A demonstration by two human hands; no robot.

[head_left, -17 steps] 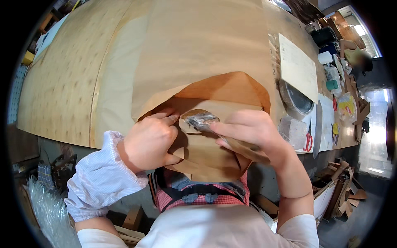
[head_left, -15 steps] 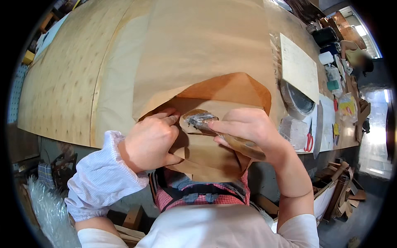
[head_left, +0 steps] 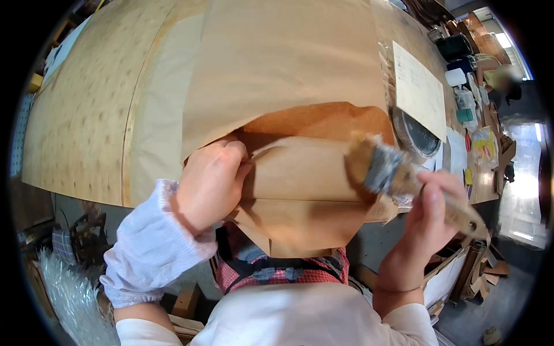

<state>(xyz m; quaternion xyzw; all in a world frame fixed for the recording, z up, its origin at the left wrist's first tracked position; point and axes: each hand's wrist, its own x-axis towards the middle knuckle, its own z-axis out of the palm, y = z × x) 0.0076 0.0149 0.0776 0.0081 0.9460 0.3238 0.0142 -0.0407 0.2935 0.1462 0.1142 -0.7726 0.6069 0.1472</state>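
Note:
A large brown paper bag [head_left: 288,69] lies on the table with its near end spread open, the flaps folded out and hanging over the table edge toward me. My left hand [head_left: 213,179] is closed on the left side of that opening, its fingertips partly hidden in the fold. In my right hand [head_left: 433,213] is a wide paintbrush [head_left: 384,168], gripped by its wooden handle. The brush has a metal band and bristles pointing left, over the right corner of the opened flap. Motion blurs the bristles, so I cannot tell whether they touch the paper.
A round tub [head_left: 416,135] sits right of the bag, partly under a pale board [head_left: 419,95]. Bare plywood [head_left: 86,115] spans the table's left side. Bottles and a yellow-marked plastic bag [head_left: 486,147] line the far right, near another person [head_left: 501,81]. Cardboard scraps [head_left: 485,277] lie below right.
My right hand has swung the brush from the middle of the opening out to the right, turning its bristles up and left. My left hand stays at the left fold, shifted slightly.

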